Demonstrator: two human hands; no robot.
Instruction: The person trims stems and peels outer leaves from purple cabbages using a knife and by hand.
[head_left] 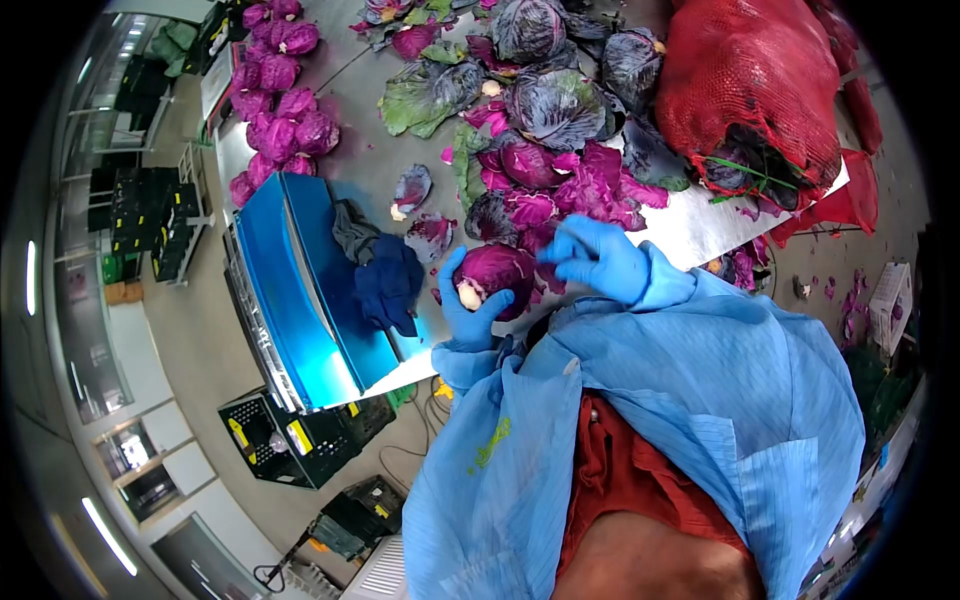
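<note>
My left hand (pixel 470 312), in a blue glove, is wrapped round a purple-red cabbage (pixel 502 272) near the table's front edge. Its pale cut stem faces toward my thumb. Just to the right of the cabbage hovers my gloved right hand (pixel 604 262), its fingers bent and a little apart, with nothing visible in them. Beyond both hands lies a heap of torn purple leaves (pixel 590 190). Two loose leaves with pale bases, one of them a dark leaf (pixel 430 236), rest left of the held cabbage.
Untrimmed cabbages (pixel 560 105) lie farther back, beside a red mesh sack (pixel 745 85). Peeled cabbages (pixel 285 125) are piled at the far left. A blue metal box (pixel 305 280) stands on the left, a dark blue cloth (pixel 388 283) against it. Black crates (pixel 290 440) sit below.
</note>
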